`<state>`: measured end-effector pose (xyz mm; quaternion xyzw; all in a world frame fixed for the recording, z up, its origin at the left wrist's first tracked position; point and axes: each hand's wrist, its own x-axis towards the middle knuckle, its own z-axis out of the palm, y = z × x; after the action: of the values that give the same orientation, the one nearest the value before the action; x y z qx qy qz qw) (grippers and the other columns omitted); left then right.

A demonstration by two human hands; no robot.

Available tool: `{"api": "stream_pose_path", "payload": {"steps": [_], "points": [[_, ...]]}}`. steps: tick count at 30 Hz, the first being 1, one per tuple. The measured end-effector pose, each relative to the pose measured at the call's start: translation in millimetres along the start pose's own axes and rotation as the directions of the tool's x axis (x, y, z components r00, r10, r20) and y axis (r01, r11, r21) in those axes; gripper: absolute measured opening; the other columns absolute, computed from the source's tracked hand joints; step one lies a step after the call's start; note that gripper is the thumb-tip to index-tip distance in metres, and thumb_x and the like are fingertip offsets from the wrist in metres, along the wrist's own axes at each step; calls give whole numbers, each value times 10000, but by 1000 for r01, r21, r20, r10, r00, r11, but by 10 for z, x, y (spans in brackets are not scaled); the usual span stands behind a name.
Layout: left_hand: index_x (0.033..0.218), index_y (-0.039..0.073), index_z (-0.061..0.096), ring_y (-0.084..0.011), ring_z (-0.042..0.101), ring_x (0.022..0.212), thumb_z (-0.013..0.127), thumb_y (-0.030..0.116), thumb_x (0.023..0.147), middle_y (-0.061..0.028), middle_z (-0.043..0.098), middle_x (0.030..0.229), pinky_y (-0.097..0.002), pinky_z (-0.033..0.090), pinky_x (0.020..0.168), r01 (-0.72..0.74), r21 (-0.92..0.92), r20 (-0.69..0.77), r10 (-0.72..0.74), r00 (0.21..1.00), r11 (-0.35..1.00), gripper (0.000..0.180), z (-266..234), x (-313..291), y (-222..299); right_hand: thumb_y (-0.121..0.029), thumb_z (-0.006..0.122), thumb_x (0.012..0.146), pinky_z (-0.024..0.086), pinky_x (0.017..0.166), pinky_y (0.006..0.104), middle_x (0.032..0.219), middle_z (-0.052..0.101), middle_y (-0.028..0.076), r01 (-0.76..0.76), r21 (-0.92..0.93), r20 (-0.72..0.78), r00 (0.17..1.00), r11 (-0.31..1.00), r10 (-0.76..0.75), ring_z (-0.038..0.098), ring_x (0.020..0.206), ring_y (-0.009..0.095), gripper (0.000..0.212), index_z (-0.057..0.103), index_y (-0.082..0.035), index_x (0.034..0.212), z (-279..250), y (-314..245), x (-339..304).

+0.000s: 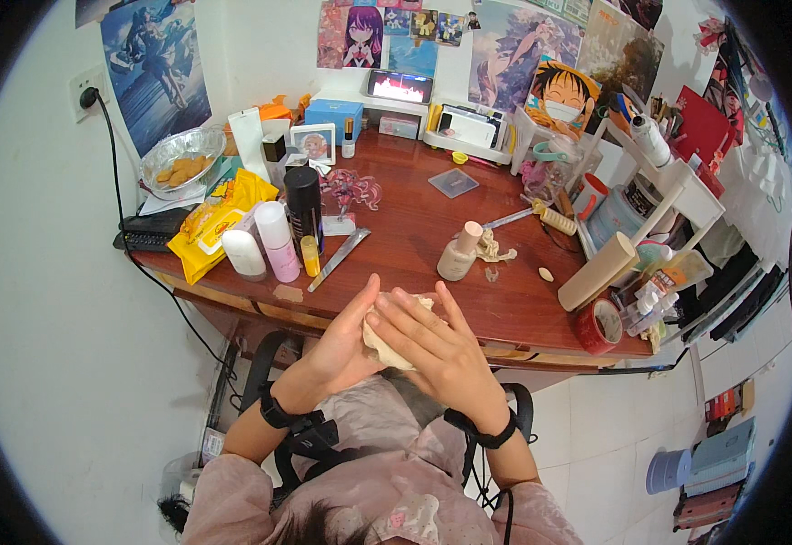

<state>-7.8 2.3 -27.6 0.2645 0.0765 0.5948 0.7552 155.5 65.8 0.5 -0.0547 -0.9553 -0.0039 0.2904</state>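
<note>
One cream-coloured lump [382, 351], matt and soft-looking with an uneven, rounded edge, sits between the palms, over the person's lap just in front of the desk [396, 204]. The left hand [340, 343] cups it from the side, thumb raised; most of its other fingers are hidden, so I cannot tell how widely they are spread. The right hand [443, 350] lies over it with fingers nearly straight, covering much of it; together the two hands hold the lump. Two black wrist straps, one per wrist, show below.

On the desk beyond are one beige bottle [458, 256] with a pinkish cap, one crumpled cream scrap [496, 247] just beside it, and one small pale oval piece [545, 273] farther right. Toward the right edge are one beige cylinder [598, 272], lying tilted, and one red tape roll [598, 327]. On the left are one flat metal strip [339, 260], one small yellow bottle [311, 258], one pink bottle [280, 247] with a white cap, one tall black can [304, 204], and one foil bowl [162, 173] holding several golden pieces
</note>
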Motion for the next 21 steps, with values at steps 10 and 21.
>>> {"api": "stream_pose_path", "payload": {"steps": [10,21], "points": [[1355,22,394,-174,518,1180,363,338,1018,-94,509,1300,-345,409,1011,16,308,-193,46,980,951,463,203,-44,77,-104,617,763,283,1108,483,1391,478,52,22,6,-11,1000,1000,-22,419,1315,193,589,499,-107,1340,-173,130,-23],[1438,57,283,-142,473,1220,419,248,1016,-62,446,1359,-317,388,1030,23,432,-181,62,981,902,484,153,-60,56,53,574,746,375,1067,428,1387,457,160,-113,219,-114,983,969,141,454,1273,308,589,482,-15,1324,-81,49,-10]]}}
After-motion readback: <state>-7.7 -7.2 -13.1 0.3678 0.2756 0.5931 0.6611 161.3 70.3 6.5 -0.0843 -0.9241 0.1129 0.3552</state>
